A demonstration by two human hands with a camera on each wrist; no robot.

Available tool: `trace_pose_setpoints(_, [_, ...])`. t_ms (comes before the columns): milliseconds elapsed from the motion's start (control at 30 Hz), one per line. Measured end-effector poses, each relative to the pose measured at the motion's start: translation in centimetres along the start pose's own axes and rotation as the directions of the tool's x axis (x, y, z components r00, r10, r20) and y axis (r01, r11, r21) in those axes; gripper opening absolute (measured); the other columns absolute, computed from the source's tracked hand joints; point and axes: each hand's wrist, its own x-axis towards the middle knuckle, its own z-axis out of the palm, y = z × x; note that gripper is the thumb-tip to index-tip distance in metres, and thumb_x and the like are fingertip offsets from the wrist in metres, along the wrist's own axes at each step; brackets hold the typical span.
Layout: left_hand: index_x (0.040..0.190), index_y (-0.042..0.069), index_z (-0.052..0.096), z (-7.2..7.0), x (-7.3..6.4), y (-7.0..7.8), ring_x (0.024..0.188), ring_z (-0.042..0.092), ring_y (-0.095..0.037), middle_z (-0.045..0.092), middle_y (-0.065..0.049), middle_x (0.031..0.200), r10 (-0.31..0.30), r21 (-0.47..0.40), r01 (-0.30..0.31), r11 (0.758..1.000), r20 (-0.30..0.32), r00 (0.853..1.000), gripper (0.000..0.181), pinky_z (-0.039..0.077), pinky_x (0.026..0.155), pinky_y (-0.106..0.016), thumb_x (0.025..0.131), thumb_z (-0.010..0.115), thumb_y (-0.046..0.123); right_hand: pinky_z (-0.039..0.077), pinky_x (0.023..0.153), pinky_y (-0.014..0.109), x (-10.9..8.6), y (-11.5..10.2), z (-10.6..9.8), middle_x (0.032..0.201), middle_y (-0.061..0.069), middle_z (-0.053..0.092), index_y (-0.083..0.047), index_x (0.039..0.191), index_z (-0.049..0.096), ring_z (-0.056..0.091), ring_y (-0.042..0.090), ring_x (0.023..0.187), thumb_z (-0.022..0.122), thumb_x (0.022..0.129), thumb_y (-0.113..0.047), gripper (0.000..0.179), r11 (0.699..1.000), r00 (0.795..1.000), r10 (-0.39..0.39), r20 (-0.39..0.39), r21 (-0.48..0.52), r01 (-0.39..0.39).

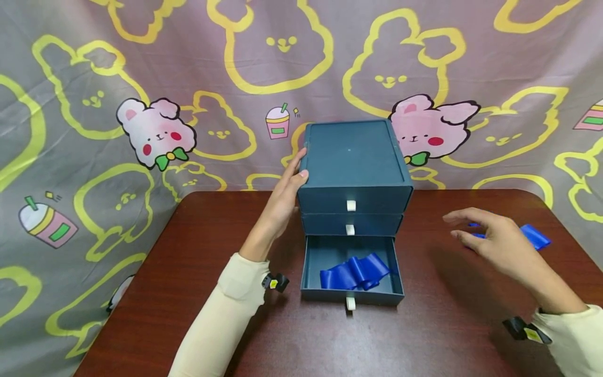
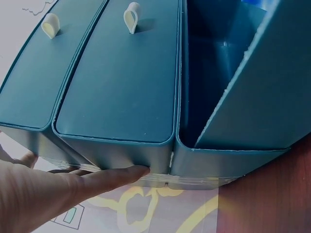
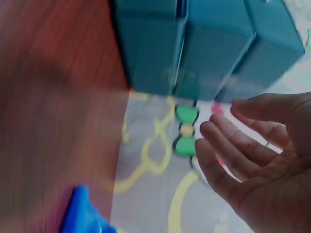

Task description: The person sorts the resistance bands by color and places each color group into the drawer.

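A dark teal drawer box (image 1: 353, 157) with three drawers stands on the table, its bottom drawer (image 1: 311, 262) pulled out. Inside that drawer lies a folded blue ribbon (image 1: 355, 272). My left hand (image 1: 284, 196) rests against the box's left side; the left wrist view shows its fingers (image 2: 116, 177) laid straight along that side. To the right of the box, my right hand (image 1: 494, 243) hovers over the table with loosely bent fingers and nothing in them. Behind and partly hidden by it lies another blue ribbon (image 1: 535, 236), also seen as a blue ribbon edge (image 3: 82, 213) in the right wrist view.
White pull tabs (image 1: 350, 206) mark the drawer fronts; the upper two drawers are closed. The brown wooden table (image 1: 188, 293) ends at a patterned curtain (image 1: 320, 63) hanging behind the box. Both sleeves carry a black wrist strap (image 1: 278, 283).
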Motion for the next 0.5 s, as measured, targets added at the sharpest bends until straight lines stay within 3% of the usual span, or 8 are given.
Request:
trace_pose_setpoints(133, [0.162, 0.05, 0.028, 0.0, 0.0, -0.1, 0.16, 0.016, -0.029, 0.009, 0.007, 0.176, -0.007, -0.01, 0.007, 1.0, -0.001, 1.0, 0.057, 0.02, 0.115, -0.083, 0.108, 0.045, 0.044, 0.045, 0.066, 0.011, 0.6, 2.3, -1.0, 0.123, 0.022, 0.073, -0.013, 0.127, 0.072, 0.063, -0.01, 0.09, 0.075, 0.097, -0.013, 0.03, 0.996, 0.996, 0.086, -0.018, 0.001, -0.086])
trace_pose_setpoints(367, [0.162, 0.049, 0.028, 0.0, 0.1, -0.1, 0.16, 0.017, -0.029, 0.01, 0.006, 0.176, 0.003, -0.006, -0.003, 1.0, 0.002, 1.0, 0.057, 0.02, 0.114, -0.084, 0.108, 0.045, 0.044, 0.04, 0.067, 0.001, 1.2, 5.8, -1.9, 0.128, 0.028, 0.068, -0.006, 0.128, 0.07, 0.057, -0.017, 0.09, 0.067, 0.102, -0.014, 0.027, 0.989, 0.989, 0.147, -0.022, 0.016, -0.147])
trace_pose_setpoints(433, [0.162, 0.048, 0.028, 0.0, 0.1, -0.1, 0.16, 0.016, -0.03, 0.01, 0.005, 0.176, 0.008, -0.005, -0.008, 1.0, 0.004, 1.0, 0.057, 0.019, 0.114, -0.084, 0.108, 0.045, 0.044, 0.04, 0.067, 0.001, 1.3, 6.8, -1.9, 0.129, 0.029, 0.067, -0.004, 0.13, 0.068, 0.044, -0.028, 0.089, 0.065, 0.103, -0.012, 0.028, 0.987, 0.987, 0.16, -0.012, 0.026, -0.159])
trace_pose_setpoints(500, [0.163, 0.048, 0.027, -0.1, 0.0, -0.1, 0.161, 0.015, -0.03, 0.009, 0.005, 0.176, 0.01, -0.008, -0.01, 1.0, 0.007, 1.0, 0.057, 0.019, 0.114, -0.085, 0.108, 0.045, 0.043, 0.04, 0.066, 0.002, 1.4, 7.7, -1.9, 0.13, 0.031, 0.065, -0.002, 0.132, 0.066, 0.039, -0.03, 0.089, 0.063, 0.104, -0.012, 0.03, 0.983, 0.984, 0.179, 0.006, 0.028, -0.179])
